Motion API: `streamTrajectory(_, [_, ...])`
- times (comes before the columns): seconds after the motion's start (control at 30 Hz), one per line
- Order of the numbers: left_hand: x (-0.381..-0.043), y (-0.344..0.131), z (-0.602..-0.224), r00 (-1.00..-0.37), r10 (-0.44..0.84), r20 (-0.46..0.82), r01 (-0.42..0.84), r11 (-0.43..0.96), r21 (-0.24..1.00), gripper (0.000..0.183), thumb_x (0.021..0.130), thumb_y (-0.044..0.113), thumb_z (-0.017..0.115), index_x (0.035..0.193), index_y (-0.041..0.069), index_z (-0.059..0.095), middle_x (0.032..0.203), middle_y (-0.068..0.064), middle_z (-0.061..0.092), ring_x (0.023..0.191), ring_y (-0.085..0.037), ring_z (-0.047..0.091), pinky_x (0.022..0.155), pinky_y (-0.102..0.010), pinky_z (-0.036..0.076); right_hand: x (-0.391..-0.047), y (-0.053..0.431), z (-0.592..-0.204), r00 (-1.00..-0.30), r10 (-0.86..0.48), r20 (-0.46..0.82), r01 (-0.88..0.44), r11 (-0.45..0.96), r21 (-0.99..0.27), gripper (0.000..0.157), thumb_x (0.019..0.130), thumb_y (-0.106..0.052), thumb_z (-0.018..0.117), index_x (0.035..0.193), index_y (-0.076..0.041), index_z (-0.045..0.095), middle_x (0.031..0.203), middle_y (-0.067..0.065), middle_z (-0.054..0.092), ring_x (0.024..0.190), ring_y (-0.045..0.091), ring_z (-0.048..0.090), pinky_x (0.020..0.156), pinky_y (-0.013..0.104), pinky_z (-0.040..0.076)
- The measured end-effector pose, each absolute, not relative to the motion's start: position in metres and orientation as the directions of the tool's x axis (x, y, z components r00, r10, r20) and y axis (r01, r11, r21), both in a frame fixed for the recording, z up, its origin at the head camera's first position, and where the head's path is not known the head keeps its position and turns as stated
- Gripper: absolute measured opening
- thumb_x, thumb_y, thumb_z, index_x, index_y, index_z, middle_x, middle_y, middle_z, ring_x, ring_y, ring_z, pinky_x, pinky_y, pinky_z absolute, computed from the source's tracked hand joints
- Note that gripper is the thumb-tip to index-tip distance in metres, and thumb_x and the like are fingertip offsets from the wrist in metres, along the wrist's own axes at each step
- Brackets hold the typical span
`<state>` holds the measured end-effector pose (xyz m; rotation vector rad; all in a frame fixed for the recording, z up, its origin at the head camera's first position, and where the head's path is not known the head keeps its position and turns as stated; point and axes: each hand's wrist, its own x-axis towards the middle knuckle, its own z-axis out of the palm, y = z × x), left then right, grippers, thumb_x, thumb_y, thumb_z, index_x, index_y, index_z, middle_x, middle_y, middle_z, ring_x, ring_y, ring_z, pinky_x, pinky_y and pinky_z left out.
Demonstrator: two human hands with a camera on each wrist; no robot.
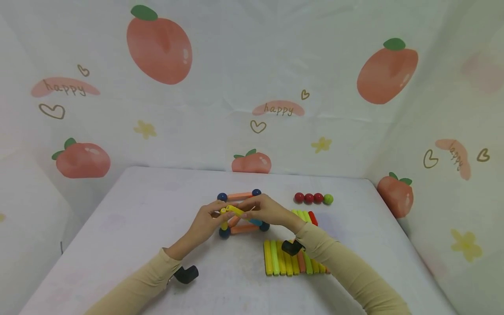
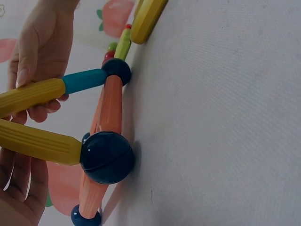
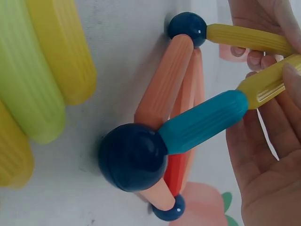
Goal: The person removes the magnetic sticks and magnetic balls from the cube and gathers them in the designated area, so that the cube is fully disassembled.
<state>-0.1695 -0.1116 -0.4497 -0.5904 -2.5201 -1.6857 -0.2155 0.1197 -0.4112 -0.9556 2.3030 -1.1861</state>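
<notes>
Navy balls and orange sticks form a flat four-cornered frame on the table, with an orange stick (image 1: 245, 229) along its near side. My left hand (image 1: 205, 219) pinches a yellow stick (image 2: 40, 142) rising from the near-left navy ball (image 2: 108, 157). Between thumb and fingers, my right hand (image 1: 267, 210) holds another yellow stick (image 3: 269, 84). That one joins end to end with a blue stick (image 3: 204, 122), which slants up from the near-right navy ball (image 3: 133, 157). The upper ends of both yellow sticks come close together between my hands. A red stick (image 3: 176, 173) shows within the frame.
Right of the frame, a row of yellow, green and orange sticks (image 1: 290, 262) lies partly under my right forearm. Behind it are light green sticks (image 1: 301, 214) and a red stick (image 1: 313, 218). Farther back, red balls (image 1: 309, 198) line up with a green ball (image 1: 328, 199).
</notes>
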Motion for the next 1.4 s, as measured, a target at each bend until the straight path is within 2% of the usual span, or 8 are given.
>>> streamTrajectory(0.3, [-0.169, -0.111, -0.453, -0.946, 0.220, 0.240, 0.304, 0.334, 0.892, 0.033, 0.094, 0.029, 0.067, 0.124, 0.014, 0.070, 0.111, -0.006, 0.070, 0.096, -0.009, 0.057, 0.081, -0.021, 0.052, -0.211, 0.115, -0.414, -0.755, -0.653, 0.068, -0.435, 0.421, -0.796, 0.022, 0.093, -0.013, 0.068, 0.114, -0.016, 0.072, 0.106, 0.003, 0.074, 0.088, 0.012, 0.064, 0.076, 0.023, 0.055])
streamTrajectory(0.53, [-0.169, -0.110, -0.452, -0.955, 0.195, 0.223, 0.279, 0.337, 0.899, 0.036, 0.094, 0.032, 0.068, 0.127, 0.017, 0.069, 0.126, -0.008, 0.069, 0.104, -0.013, 0.058, 0.082, -0.022, 0.051, -0.209, 0.114, -0.418, -0.804, -0.577, 0.147, -0.447, 0.422, -0.789, 0.020, 0.092, -0.016, 0.069, 0.113, -0.015, 0.067, 0.105, 0.002, 0.072, 0.093, 0.014, 0.065, 0.084, 0.037, 0.051])
streamTrajectory(0.7, [-0.168, -0.110, -0.450, -0.949, 0.211, 0.236, 0.295, 0.320, 0.900, 0.034, 0.094, 0.034, 0.067, 0.126, 0.022, 0.069, 0.122, -0.011, 0.069, 0.098, -0.011, 0.058, 0.080, -0.022, 0.051, -0.210, 0.115, -0.421, -0.853, -0.511, 0.105, -0.342, 0.395, -0.853, 0.022, 0.093, -0.022, 0.069, 0.114, -0.015, 0.065, 0.108, 0.004, 0.071, 0.096, 0.016, 0.065, 0.083, 0.034, 0.053])
streamTrajectory(0.87, [-0.169, -0.110, -0.450, -0.945, 0.228, 0.233, 0.300, 0.327, 0.896, 0.035, 0.095, 0.034, 0.066, 0.126, 0.018, 0.069, 0.117, -0.011, 0.070, 0.095, -0.012, 0.057, 0.081, -0.023, 0.050, -0.210, 0.115, -0.418, -0.900, -0.436, 0.023, -0.187, 0.337, -0.923, 0.027, 0.093, -0.024, 0.069, 0.117, -0.013, 0.062, 0.110, 0.007, 0.068, 0.096, 0.016, 0.063, 0.081, 0.031, 0.058])
streamTrajectory(0.97, [-0.169, -0.110, -0.450, -0.946, 0.235, 0.224, 0.294, 0.330, 0.897, 0.035, 0.095, 0.034, 0.065, 0.126, 0.017, 0.068, 0.120, -0.012, 0.069, 0.100, -0.013, 0.057, 0.084, -0.023, 0.051, -0.208, 0.117, -0.415, -0.901, -0.433, 0.034, -0.178, 0.295, -0.939, 0.035, 0.094, -0.021, 0.068, 0.127, -0.016, 0.056, 0.111, 0.012, 0.065, 0.095, 0.017, 0.064, 0.084, 0.035, 0.059])
streamTrajectory(1.13, [-0.169, -0.110, -0.451, -0.947, 0.232, 0.221, 0.292, 0.337, 0.895, 0.032, 0.095, 0.034, 0.065, 0.124, 0.021, 0.069, 0.120, -0.012, 0.069, 0.100, -0.016, 0.057, 0.083, -0.025, 0.050, -0.203, 0.122, -0.405, -0.866, -0.485, 0.120, -0.275, 0.262, -0.925, 0.059, 0.096, -0.013, 0.065, 0.147, -0.028, 0.041, 0.110, 0.016, 0.064, 0.094, 0.021, 0.066, 0.083, 0.039, 0.060])
streamTrajectory(1.2, [-0.169, -0.111, -0.451, -0.946, 0.234, 0.223, 0.295, 0.341, 0.893, 0.032, 0.096, 0.035, 0.065, 0.124, 0.021, 0.069, 0.119, -0.012, 0.070, 0.099, -0.016, 0.057, 0.083, -0.025, 0.050, -0.201, 0.124, -0.401, -0.859, -0.494, 0.136, -0.301, 0.273, -0.914, 0.060, 0.097, -0.013, 0.064, 0.149, -0.032, 0.039, 0.110, 0.014, 0.065, 0.096, 0.021, 0.066, 0.083, 0.036, 0.059])
streamTrajectory(1.4, [-0.170, -0.111, -0.451, -0.949, 0.235, 0.212, 0.285, 0.344, 0.895, 0.037, 0.095, 0.036, 0.065, 0.126, 0.016, 0.069, 0.124, -0.011, 0.069, 0.101, -0.017, 0.059, 0.085, -0.025, 0.050, -0.190, 0.131, -0.398, -0.872, -0.481, 0.089, -0.262, 0.306, -0.915, 0.055, 0.096, -0.015, 0.065, 0.144, -0.031, 0.043, 0.113, 0.015, 0.063, 0.095, 0.025, 0.064, 0.081, 0.036, 0.059])
